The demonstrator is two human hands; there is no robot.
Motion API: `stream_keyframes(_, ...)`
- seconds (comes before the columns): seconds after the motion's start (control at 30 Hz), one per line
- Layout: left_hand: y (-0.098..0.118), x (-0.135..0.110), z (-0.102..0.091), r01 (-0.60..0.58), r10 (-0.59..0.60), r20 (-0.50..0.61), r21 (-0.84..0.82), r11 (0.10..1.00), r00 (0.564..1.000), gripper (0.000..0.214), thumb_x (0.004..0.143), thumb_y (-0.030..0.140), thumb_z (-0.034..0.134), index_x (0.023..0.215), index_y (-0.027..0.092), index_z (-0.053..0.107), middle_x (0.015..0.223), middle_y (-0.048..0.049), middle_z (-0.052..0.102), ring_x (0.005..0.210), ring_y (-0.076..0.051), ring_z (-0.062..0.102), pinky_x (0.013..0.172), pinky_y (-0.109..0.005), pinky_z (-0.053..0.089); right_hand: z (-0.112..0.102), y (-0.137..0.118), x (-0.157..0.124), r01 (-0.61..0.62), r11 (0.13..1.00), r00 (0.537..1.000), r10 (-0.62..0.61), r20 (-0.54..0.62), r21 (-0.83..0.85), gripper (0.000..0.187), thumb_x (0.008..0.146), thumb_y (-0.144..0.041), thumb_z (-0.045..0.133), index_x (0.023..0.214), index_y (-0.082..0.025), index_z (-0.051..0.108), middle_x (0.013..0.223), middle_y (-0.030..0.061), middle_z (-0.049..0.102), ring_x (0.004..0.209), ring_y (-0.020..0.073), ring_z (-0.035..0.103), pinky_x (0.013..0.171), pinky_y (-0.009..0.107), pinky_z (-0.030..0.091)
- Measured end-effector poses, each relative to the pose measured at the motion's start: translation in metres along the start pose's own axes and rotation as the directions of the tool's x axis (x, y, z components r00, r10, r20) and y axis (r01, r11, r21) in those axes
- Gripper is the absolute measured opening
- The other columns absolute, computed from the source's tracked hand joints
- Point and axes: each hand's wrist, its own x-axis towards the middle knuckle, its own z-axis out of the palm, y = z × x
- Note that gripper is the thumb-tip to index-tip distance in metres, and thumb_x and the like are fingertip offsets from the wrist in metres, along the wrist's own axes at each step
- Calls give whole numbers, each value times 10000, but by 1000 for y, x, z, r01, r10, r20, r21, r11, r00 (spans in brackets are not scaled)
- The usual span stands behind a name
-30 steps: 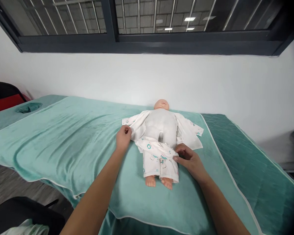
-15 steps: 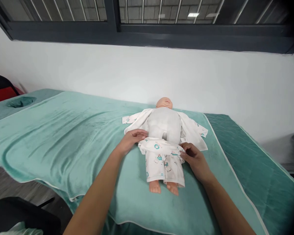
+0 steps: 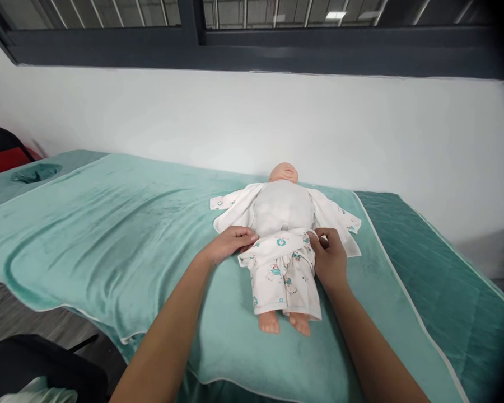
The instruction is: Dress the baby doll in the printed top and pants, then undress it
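A baby doll (image 3: 283,207) lies on its back, head toward the wall, feet toward me. Its white jacket (image 3: 240,208) is spread open at both sides, the sleeves stretched outward. Printed white pants (image 3: 273,282) cover the legs, with the waistband part bunched over the hips. My left hand (image 3: 235,242) pinches the pants' edge at the doll's hip on the left. On the other side, my right hand (image 3: 328,254) grips the waistband, pulled higher there. Both bare feet stick out of the pant legs.
A green sheet (image 3: 109,235) covers the bed, with folds on the left. A face hole (image 3: 36,173) shows at the bed's far left. Behind are a white wall (image 3: 172,117) and a dark window frame (image 3: 243,53). A black chair (image 3: 42,364) stands at lower left.
My right hand has moved up toward the doll's waist, drawing the pants' waistband higher on that side. My left hand has shifted slightly and stays at the hip.
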Motion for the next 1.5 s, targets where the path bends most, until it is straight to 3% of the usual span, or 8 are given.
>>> stream_keyframes(0.27, -2, -6, -4, 25, -6, 204, -88, 996, 979, 268, 748, 398, 733, 829, 146, 691, 740, -3, 609, 672, -105, 505, 610, -213, 371, 0, 7, 4, -119, 987, 990, 110, 86, 105, 340, 831, -544, 664, 856, -234, 526, 641, -53, 518, 566, 116, 428, 504, 231, 321)
stream_keyframes(0.43, -7, -5, -3, 20, 0, 136, -152, 988, 991, 256, 758, 366, 736, 851, 127, 722, 745, -14, 633, 666, -100, 505, 621, -215, 367, -2, 7, 6, -156, 986, 978, 145, 152, 63, 353, 849, -560, 628, 809, -220, 543, 640, -45, 506, 604, 126, 422, 538, 242, 323)
stream_keyframes(0.67, -8, -5, 0, -22, 28, 25, -209, 978, 999, 228, 725, 316, 772, 800, 137, 652, 718, 22, 554, 638, -70, 440, 586, -194, 313, -6, 1, 5, -28, 989, 980, -2, 199, 147, 220, 862, -385, 650, 787, -208, 543, 803, -28, 473, 744, 127, 436, 674, 247, 356)
stream_keyframes(0.93, -8, -7, -3, -12, 38, 150, -173, 985, 988, 222, 706, 267, 747, 778, 139, 580, 708, 33, 473, 632, -74, 388, 565, -204, 278, -5, -1, 4, 23, 984, 986, -52, 162, 175, 201, 864, -370, 652, 784, -204, 570, 938, 2, 513, 829, 139, 483, 722, 255, 379)
stream_keyframes(1.0, -9, -7, -2, -56, 74, 99, -173, 983, 992, 226, 744, 296, 731, 786, 139, 574, 714, 33, 462, 638, -73, 383, 575, -205, 278, -6, 1, 4, 9, 984, 987, -38, 159, 177, 205, 870, -376, 651, 791, -203, 574, 931, 6, 543, 834, 144, 496, 735, 262, 382)
stream_keyframes(1.2, -14, -3, 3, -169, 134, -199, -167, 971, 971, 271, 810, 387, 697, 864, 182, 528, 697, 55, 467, 604, -75, 418, 560, -206, 311, -9, 5, 5, 23, 992, 986, -43, 159, 127, 251, 897, -405, 618, 761, -200, 569, 942, 17, 593, 879, 164, 525, 787, 280, 390)
stream_keyframes(1.37, -22, 7, 7, -135, 125, -421, 7, 991, 898, 214, 868, 392, 605, 888, 217, 482, 652, 71, 474, 554, -91, 427, 531, -221, 314, -8, 8, 6, -44, 995, 985, 28, 172, 88, 265, 894, -459, 608, 822, -204, 604, 864, 3, 605, 836, 168, 519, 776, 283, 396)
stream_keyframes(1.5, -25, 14, 9, -81, 185, -506, 220, 972, 842, 145, 889, 344, 552, 877, 219, 480, 685, 54, 512, 631, -114, 470, 597, -240, 340, -8, 9, 7, -79, 997, 987, 78, 141, -2, 303, 883, -501, 601, 839, -202, 629, 776, -5, 601, 781, 170, 507, 724, 283, 390)
